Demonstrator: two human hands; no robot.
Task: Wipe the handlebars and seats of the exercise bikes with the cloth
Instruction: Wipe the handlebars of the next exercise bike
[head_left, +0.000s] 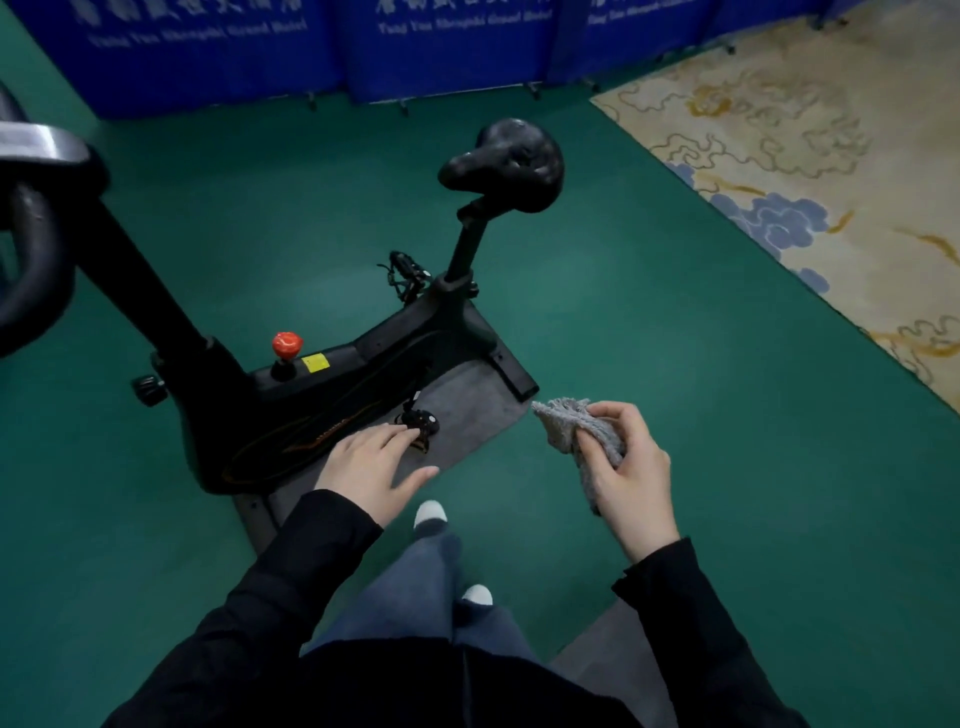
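**Cloth** (571, 426): grey, knitted-looking. The right hand (631, 475) is holding it bunched, fingers and thumb curling round it and one corner sticking out toward the exercise bike (311, 395). It is hanging above the green floor (675, 312), just off the near right corner of the mat (467, 400).

**Handling, as judged:** light, soft, limp and not slippery. It is best gripped wadded in the palm, leaving a flat face free for wiping.

**Left hand** (371, 467): fingers lying straight and spread, holding nothing, hovering near the pedal (421, 423).

**Seat** (506, 161) and **handlebars** (36, 249): standing well apart from the cloth.
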